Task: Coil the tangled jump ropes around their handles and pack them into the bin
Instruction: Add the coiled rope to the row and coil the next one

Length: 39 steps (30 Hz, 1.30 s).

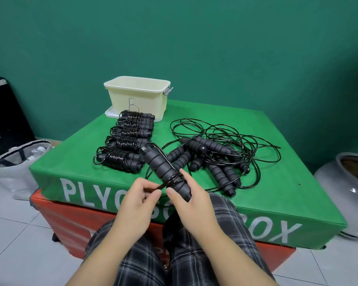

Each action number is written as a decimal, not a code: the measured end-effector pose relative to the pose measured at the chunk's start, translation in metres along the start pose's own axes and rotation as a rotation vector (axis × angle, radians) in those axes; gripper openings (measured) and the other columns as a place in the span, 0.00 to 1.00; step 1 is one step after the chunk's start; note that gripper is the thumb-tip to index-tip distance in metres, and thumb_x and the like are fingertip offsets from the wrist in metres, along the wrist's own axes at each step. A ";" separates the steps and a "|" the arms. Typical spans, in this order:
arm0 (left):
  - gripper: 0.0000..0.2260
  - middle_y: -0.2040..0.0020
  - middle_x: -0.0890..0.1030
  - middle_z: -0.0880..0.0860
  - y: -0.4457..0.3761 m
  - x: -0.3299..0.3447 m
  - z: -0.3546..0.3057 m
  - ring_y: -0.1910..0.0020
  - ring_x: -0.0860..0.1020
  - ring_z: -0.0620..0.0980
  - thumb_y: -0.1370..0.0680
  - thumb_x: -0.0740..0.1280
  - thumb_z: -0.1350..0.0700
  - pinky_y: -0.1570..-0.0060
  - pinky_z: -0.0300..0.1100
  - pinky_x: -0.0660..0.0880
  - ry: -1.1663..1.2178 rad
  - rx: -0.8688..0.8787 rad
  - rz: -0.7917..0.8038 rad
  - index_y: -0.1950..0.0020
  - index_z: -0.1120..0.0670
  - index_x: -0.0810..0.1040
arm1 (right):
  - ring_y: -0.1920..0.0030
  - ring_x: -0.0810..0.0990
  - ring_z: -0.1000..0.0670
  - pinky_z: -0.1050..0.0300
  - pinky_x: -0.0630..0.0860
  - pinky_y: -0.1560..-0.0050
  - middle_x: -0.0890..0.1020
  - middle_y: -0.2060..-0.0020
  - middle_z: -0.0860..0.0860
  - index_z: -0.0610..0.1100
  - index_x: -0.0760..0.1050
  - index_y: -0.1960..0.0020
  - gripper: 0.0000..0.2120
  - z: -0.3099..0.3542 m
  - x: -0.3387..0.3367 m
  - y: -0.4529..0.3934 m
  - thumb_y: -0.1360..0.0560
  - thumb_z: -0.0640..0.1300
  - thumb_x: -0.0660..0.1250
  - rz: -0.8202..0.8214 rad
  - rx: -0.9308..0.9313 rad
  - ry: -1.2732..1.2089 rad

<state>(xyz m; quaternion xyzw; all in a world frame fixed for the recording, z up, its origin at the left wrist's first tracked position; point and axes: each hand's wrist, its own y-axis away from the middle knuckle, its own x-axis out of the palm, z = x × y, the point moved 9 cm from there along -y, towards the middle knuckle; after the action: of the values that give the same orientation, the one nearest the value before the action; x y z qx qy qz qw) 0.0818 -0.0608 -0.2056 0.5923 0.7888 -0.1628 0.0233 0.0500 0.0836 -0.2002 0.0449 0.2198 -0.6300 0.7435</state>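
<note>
My right hand (191, 203) grips the lower end of a pair of black foam handles (159, 166) held together, tilted up to the left. A few turns of thin black cord (174, 179) wrap round them. My left hand (137, 198) pinches that cord just left of the handles. Several coiled jump ropes (124, 143) lie in a row on the green plyo box (267, 188). A tangled pile of ropes (217, 155) with loose handles lies to their right. The cream bin (136, 96), marked B, stands at the back and looks empty.
The green box rests on an orange one (60, 213). A grey bag (17, 159) and a black case (0, 112) are on the floor at left, a white vase (347, 182) at right. My knees in plaid trousers (194, 254) are below my hands.
</note>
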 end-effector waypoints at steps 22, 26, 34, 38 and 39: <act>0.21 0.76 0.61 0.49 0.008 0.008 0.020 0.76 0.59 0.44 0.32 0.63 0.39 0.75 0.34 0.57 0.095 -0.178 -0.027 0.71 0.55 0.63 | 0.37 0.68 0.64 0.74 0.62 0.38 0.71 0.38 0.57 0.56 0.74 0.39 0.14 0.025 -0.004 0.005 0.23 0.52 0.59 -0.106 -0.293 0.107; 0.22 0.77 0.63 0.48 0.007 0.006 0.022 0.76 0.61 0.43 0.25 0.66 0.47 0.75 0.33 0.59 0.036 -0.142 -0.044 0.76 0.52 0.65 | 0.32 0.65 0.62 0.71 0.58 0.32 0.69 0.36 0.61 0.51 0.74 0.34 0.20 0.028 0.005 0.006 0.23 0.53 0.56 -0.030 -0.349 0.240; 0.20 0.69 0.76 0.48 0.011 0.005 -0.003 0.63 0.76 0.35 0.24 0.67 0.62 0.59 0.24 0.69 0.067 0.054 0.003 0.73 0.43 0.80 | 0.32 0.61 0.55 0.67 0.60 0.35 0.61 0.34 0.54 0.48 0.55 0.23 0.39 0.014 0.007 0.001 0.29 0.49 0.71 0.021 -0.205 0.450; 0.22 0.67 0.79 0.45 0.013 0.007 -0.010 0.61 0.77 0.33 0.24 0.65 0.66 0.57 0.23 0.69 0.091 0.093 0.004 0.60 0.36 0.81 | 0.45 0.67 0.66 0.74 0.65 0.43 0.67 0.43 0.56 0.48 0.59 0.24 0.38 0.013 -0.001 0.000 0.29 0.46 0.72 -0.021 -0.141 0.304; 0.22 0.65 0.79 0.43 0.013 0.007 -0.010 0.61 0.77 0.35 0.24 0.65 0.66 0.56 0.24 0.70 0.081 0.106 0.015 0.55 0.36 0.80 | 0.46 0.66 0.70 0.78 0.63 0.46 0.67 0.44 0.57 0.48 0.59 0.24 0.37 0.013 -0.003 0.000 0.29 0.46 0.72 -0.026 -0.122 0.274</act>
<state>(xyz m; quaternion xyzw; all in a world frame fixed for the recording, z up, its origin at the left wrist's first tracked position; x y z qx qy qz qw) 0.0932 -0.0481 -0.2006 0.6046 0.7749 -0.1802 -0.0389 0.0530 0.0816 -0.1875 0.0822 0.3578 -0.6128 0.6998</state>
